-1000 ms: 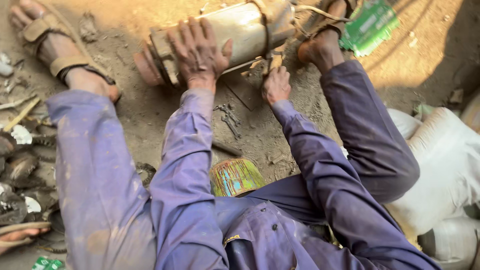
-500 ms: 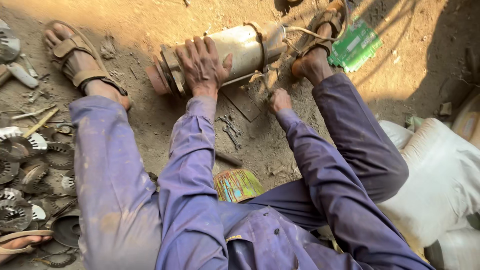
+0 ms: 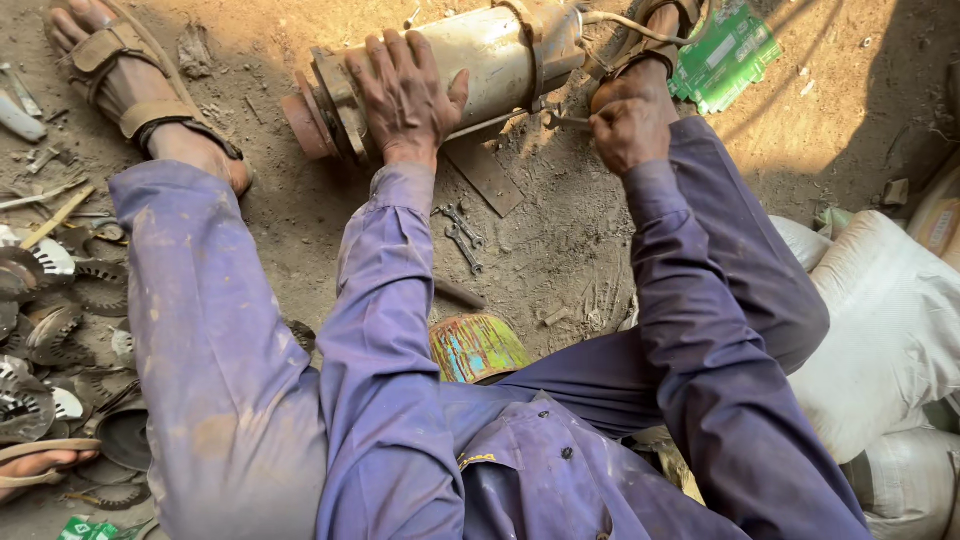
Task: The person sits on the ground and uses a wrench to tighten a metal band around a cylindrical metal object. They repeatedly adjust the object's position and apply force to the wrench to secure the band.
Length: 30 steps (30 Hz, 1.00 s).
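Observation:
A cream, rusty cylindrical motor housing [image 3: 500, 50] lies on its side on the dirt ground between my sandalled feet. My left hand [image 3: 405, 95] presses flat on top of it near the flanged left end [image 3: 325, 110], fingers spread. My right hand [image 3: 628, 128] is closed around a thin metal tool [image 3: 565, 120] whose tip points at the lower right part of the housing. Which kind of tool it is cannot be told. Both arms wear purple sleeves.
Small spanners [image 3: 462, 232] and a flat metal strip [image 3: 485, 175] lie on the dirt below the motor. Several toothed metal discs [image 3: 50, 320] pile up at left. A green packet [image 3: 730, 50] lies top right, white sacks [image 3: 890, 330] at right, a painted round seat [image 3: 478, 347] beneath me.
The view has tilted so the motor sits higher and closer. My right hand moved up and right to the housing's lower right side. My left hand stays on top.

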Each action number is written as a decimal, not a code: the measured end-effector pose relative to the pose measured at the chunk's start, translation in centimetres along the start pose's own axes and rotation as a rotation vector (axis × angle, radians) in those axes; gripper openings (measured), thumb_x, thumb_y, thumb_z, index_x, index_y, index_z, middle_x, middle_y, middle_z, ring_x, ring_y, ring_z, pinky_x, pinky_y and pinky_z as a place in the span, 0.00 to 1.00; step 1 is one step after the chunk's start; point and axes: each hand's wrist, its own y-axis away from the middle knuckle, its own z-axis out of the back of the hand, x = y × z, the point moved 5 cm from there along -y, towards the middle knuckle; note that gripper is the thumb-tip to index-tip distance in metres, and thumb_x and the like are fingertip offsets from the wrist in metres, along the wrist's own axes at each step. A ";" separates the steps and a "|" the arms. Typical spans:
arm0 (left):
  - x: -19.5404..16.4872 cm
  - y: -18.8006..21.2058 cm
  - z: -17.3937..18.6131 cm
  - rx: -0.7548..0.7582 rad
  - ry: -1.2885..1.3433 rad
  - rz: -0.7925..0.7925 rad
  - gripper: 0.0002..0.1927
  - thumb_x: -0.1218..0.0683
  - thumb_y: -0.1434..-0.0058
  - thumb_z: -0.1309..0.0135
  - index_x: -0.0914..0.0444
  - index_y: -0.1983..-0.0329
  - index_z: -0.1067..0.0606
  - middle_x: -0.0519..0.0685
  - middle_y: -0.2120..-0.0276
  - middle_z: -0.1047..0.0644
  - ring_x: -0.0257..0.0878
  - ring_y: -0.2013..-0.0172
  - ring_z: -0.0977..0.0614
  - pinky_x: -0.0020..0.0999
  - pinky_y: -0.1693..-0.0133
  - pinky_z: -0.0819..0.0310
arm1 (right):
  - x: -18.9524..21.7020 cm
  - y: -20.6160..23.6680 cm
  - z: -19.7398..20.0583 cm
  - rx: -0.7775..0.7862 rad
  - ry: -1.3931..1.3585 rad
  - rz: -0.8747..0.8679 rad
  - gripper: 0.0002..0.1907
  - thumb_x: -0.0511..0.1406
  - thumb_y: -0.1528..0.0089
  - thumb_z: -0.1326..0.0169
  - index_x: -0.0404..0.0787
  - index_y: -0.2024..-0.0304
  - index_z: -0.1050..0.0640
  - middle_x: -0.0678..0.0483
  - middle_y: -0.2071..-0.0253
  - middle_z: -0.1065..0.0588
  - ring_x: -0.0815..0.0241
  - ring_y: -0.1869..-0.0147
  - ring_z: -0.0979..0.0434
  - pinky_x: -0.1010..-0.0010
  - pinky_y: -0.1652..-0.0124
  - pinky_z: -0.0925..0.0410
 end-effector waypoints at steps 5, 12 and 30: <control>-0.1 -0.2 0.2 0.025 -0.006 -0.007 0.46 0.23 0.30 0.60 0.68 0.36 0.30 0.68 0.40 0.27 0.63 0.41 0.25 0.70 0.41 0.41 | -0.3 -2.5 -0.7 0.064 0.028 -0.015 0.11 0.43 0.29 0.45 0.48 0.57 0.13 0.56 0.73 0.23 0.61 0.71 0.32 0.64 0.69 0.33; -0.3 -0.2 0.3 -0.009 0.005 -0.021 0.45 0.24 0.30 0.58 0.68 0.37 0.29 0.68 0.41 0.26 0.64 0.41 0.25 0.71 0.41 0.42 | -0.4 -3.4 -0.7 -0.058 0.014 0.183 0.09 0.39 0.32 0.40 0.44 0.63 0.12 0.53 0.73 0.21 0.60 0.71 0.29 0.62 0.64 0.30; -0.2 -0.2 0.5 -0.002 -0.067 -0.050 0.43 0.25 0.32 0.56 0.67 0.38 0.28 0.65 0.42 0.25 0.61 0.43 0.23 0.69 0.42 0.38 | 4.3 2.9 0.9 -0.456 0.136 0.264 0.14 0.35 0.33 0.50 0.44 0.74 0.22 0.48 0.75 0.26 0.50 0.73 0.27 0.54 0.72 0.35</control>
